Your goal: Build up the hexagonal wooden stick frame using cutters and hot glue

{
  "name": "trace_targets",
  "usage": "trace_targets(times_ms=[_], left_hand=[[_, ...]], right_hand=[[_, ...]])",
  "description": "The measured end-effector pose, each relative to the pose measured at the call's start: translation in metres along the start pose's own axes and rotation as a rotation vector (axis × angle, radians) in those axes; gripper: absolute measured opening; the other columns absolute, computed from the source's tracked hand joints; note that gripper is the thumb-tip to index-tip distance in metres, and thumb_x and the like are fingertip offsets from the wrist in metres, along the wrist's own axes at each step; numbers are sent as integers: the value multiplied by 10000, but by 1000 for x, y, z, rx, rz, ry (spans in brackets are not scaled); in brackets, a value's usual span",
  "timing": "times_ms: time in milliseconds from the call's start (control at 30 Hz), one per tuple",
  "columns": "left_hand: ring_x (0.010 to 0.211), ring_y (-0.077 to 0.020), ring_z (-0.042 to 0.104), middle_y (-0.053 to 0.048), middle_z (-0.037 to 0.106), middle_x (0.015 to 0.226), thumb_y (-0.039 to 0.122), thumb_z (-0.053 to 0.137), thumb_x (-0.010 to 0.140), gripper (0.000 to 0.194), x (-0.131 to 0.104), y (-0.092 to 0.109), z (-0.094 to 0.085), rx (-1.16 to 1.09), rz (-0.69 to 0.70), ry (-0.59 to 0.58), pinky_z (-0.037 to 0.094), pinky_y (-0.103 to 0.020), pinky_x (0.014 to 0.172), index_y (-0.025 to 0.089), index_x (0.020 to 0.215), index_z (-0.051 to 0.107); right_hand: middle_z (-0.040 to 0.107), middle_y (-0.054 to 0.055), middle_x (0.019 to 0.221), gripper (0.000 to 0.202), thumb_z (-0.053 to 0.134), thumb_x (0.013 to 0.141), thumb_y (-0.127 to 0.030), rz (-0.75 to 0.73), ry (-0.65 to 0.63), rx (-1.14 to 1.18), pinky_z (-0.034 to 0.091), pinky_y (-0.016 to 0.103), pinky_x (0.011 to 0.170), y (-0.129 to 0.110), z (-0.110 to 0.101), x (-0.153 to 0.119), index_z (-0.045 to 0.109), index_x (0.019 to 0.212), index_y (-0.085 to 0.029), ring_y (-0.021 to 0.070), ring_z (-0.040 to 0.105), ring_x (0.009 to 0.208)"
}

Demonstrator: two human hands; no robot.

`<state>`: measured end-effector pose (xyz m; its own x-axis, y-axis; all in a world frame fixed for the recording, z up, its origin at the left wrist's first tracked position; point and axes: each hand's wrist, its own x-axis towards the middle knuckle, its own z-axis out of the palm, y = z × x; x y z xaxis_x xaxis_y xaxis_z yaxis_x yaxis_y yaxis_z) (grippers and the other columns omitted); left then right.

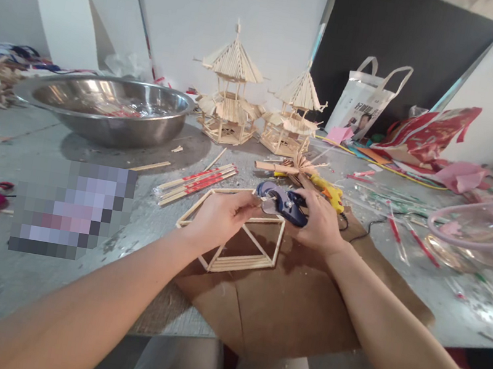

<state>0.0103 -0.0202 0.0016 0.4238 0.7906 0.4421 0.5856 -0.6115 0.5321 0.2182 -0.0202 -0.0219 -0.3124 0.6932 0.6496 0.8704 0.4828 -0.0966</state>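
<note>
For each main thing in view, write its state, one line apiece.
Left hand: fingers pinched, contents unclear
Right hand: gripping blue cutter
Blue cutter: held; blades unclear
Stick frame: flat, partly hidden
Taller pagoda: upright, roofed
Shorter pagoda: upright, roofed
Metal bowl: upright, holding items
Yellow glue gun: lying down
Wrapped sticks: lying flat
White bag: upright, handles raised

Left forearm [120, 270], right forearm [388, 322] angled inward; left hand [221, 217] pinching, right hand [319, 222] gripping, fingers [311, 202] curled.

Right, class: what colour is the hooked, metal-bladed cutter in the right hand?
The hooked, metal-bladed cutter is mostly dark blue; the head view shows it.
</note>
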Motion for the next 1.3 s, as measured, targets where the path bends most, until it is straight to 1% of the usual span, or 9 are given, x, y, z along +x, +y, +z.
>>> trace_targets(times_ms=[133,367,700,800,1000,1200,1300], left_hand=[[560,-84,513,26,605,624,277,473,750,182,0,-1,1,44,7,13,359,-172,536,162,786,610],[564,-79,518,31,595,612,273,472,759,161,0,-2,4,53,28,-8,357,-166,528,169,728,591],[594,-92,547,23,589,629,308,441,779,176,0,-5,12,-132,34,-65,399,-195,579,166,746,539],[606,-96,557,22,591,631,308,442,778,169,0,-6,13,-184,32,-78,411,-205,598,166,745,528],[593,-99,556,14,597,610,301,436,777,178,0,-1,12,-256,-22,-107,423,-212,589,162,704,520],[585,-95,556,25,595,597,286,450,768,151,2,0,11,-262,-53,-91,418,-202,582,165,720,527],[573,-87,554,27,596,593,281,447,772,156,2,0,10,-275,-69,-95,414,-190,572,163,706,525]], right_hand=[[603,99,895,437,541,604,-335,7,-8,-24,428,339,709,-1,1,0,465,994,-151,248,565,810],[616,96,888,420,529,594,-324,58,-40,-62,429,327,656,-4,1,-2,482,975,-154,247,580,772],[608,116,929,402,497,629,-312,92,-69,-74,425,324,646,-7,3,-2,478,995,-146,236,574,793],[617,114,907,406,498,626,-310,113,-73,-77,427,323,639,-6,3,-2,486,993,-138,237,578,787],[626,109,895,395,499,619,-311,118,-73,-67,429,310,633,-6,1,0,503,972,-133,237,583,799],[636,86,757,312,477,639,-332,215,-155,-114,415,318,574,-10,3,0,532,891,-156,246,588,703],[637,76,790,326,470,650,-338,264,-126,-126,418,321,582,-8,4,0,528,923,-169,245,587,709]])
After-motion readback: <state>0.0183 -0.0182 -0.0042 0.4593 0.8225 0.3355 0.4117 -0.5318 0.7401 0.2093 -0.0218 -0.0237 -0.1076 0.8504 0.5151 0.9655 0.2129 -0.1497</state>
